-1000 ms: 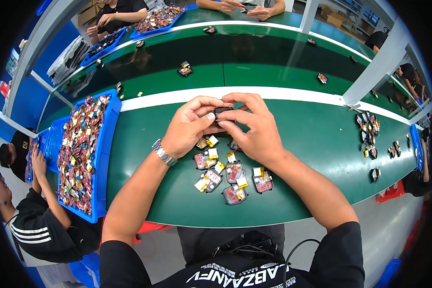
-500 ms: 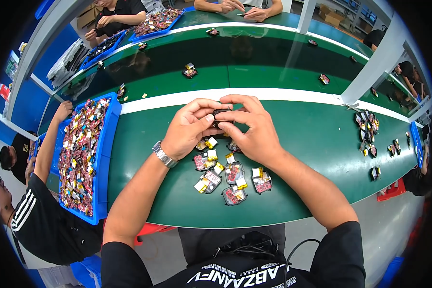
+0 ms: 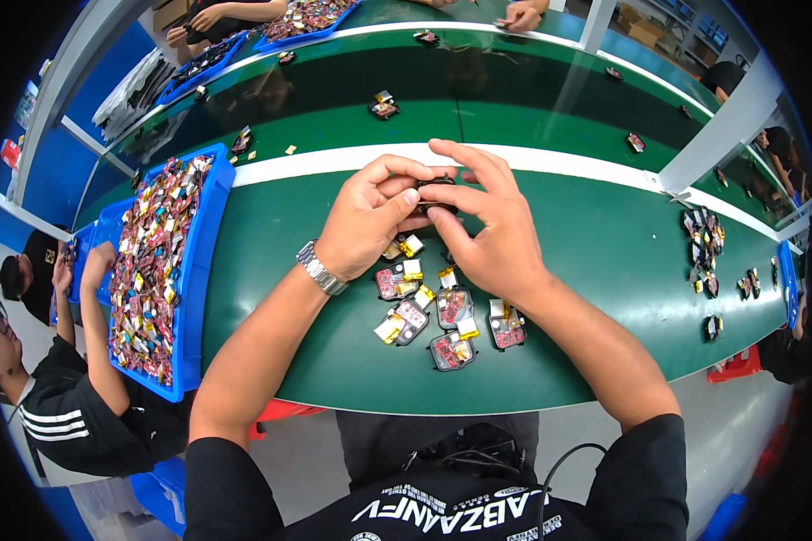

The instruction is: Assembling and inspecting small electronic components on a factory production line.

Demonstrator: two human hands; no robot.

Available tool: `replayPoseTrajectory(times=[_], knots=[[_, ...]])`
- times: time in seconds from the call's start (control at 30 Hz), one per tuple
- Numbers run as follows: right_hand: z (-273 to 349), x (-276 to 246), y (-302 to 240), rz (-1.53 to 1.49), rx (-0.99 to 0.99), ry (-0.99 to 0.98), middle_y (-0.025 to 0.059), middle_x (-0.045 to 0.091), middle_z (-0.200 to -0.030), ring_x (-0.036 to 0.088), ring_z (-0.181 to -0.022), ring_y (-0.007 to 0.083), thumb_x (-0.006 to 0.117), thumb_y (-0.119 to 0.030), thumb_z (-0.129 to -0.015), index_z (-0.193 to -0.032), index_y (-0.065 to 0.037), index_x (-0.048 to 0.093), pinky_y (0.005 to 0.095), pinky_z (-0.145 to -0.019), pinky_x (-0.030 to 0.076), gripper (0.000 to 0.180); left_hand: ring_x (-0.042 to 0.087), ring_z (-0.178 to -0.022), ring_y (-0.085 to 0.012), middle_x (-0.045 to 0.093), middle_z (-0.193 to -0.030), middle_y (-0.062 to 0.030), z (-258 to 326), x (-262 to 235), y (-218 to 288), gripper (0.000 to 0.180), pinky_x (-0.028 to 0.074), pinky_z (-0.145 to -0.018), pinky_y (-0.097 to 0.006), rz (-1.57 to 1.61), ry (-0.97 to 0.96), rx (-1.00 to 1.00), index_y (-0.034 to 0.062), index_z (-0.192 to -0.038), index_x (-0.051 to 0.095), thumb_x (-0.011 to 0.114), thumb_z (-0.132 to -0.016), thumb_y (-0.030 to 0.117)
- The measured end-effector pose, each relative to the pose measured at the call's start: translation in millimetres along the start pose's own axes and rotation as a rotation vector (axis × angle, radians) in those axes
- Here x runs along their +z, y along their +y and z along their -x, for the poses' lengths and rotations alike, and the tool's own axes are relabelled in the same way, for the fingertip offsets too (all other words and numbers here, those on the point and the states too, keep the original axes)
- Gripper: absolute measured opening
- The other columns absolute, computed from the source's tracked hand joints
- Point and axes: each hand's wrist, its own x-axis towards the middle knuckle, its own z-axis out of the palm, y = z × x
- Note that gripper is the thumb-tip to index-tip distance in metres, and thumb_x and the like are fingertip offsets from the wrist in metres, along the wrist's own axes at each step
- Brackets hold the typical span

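Observation:
Between my two hands, over the green bench [image 3: 586, 298], is a small black plastic case [image 3: 438, 193], largely covered by fingers. My left hand [image 3: 365, 216], a metal watch on its wrist, grips the case's left side with thumb and fingers. From the right, my right hand [image 3: 496, 225] pinches it, thumb below and a finger along the top, while its index finger is lifted off. Just below my hands lie several open case halves [image 3: 455, 308] with red circuit boards and silver-and-yellow battery packs; some are partly hidden under the hands.
To the left stands a blue tray [image 3: 209, 261] heaped with circuit boards, a co-worker [image 3: 72, 388] beside it. More assemblies [image 3: 702, 239] lie at the bench's right. Past a white rail [image 3: 550, 160], a green conveyor [image 3: 514, 117] carries scattered pieces. A grey post [image 3: 722, 126] rises at right.
My right index finger has lifted off the case, which both hands still hold. The co-worker's arm has come back from the tray's far end. The whole view has shifted slightly.

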Motion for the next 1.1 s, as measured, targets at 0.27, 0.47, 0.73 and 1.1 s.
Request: replayPoseTrajectory(times=[0.27, 0.47, 0.73, 1.1], knots=[[2.7, 1.8, 0.0, 0.079, -0.06, 0.078, 0.0096, 0.061, -0.124, 0.054, -0.117, 0.032, 0.071, -0.002, -0.075, -0.091, -0.006, 0.072, 0.0403, -0.094, 0.048, 0.016, 0.06, -0.119, -0.0236, 0.054, -0.136, -0.019, -1.0, -7.7, -6.5, 0.022, 0.055, -0.097, -0.04, 0.099, -0.059, 0.008, 0.0044, -0.12, 0.05, 0.055, -0.098, 0.005], [2.9, 1.3, 5.2, 0.023, -0.023, 0.062, 0.009, 0.061, -0.126, 0.053, -0.117, 0.0308, 0.071, -0.002, -0.075, -0.091, -0.006, 0.072, 0.0402, -0.093, 0.048, 0.016, 0.059, -0.12, -0.0244, 0.053, -0.138, -0.0194, -1.1, -6.6, -5.2, 0.023, 0.055, -0.098, -0.041, 0.111, -0.056, -0.012, 0.0048, -0.12, 0.05, 0.055, -0.098, 0.006], [5.5, 5.1, 9.8, -0.202, 0.161, -0.047, 0.0106, 0.056, -0.136, 0.049, -0.125, 0.0331, 0.066, -0.002, -0.08, -0.098, -0.006, 0.072, 0.0429, -0.103, 0.042, 0.02, 0.06, -0.118, -0.0234, 0.053, -0.138, -0.0187, 2.7, 3.1, -2.9, 0.023, 0.055, -0.097, -0.037, 0.06, 0.025, 0.015, 0.0008, -0.122, 0.05, 0.052, -0.099, 0.004], [-7.1, 2.0, 10.3, 0.095, -0.152, 0.122, 0.0089, 0.061, -0.106, 0.06, -0.096, 0.0275, 0.071, 0.0, -0.077, -0.089, -0.004, 0.067, 0.0351, -0.076, 0.054, 0.012, 0.061, -0.114, -0.0208, 0.059, -0.124, -0.0144, -0.7, 14.3, 1.2, 0.026, 0.055, -0.098, -0.038, 0.058, 0.09, -0.057, -0.0018, -0.126, 0.048, 0.047, -0.101, 0.004]])
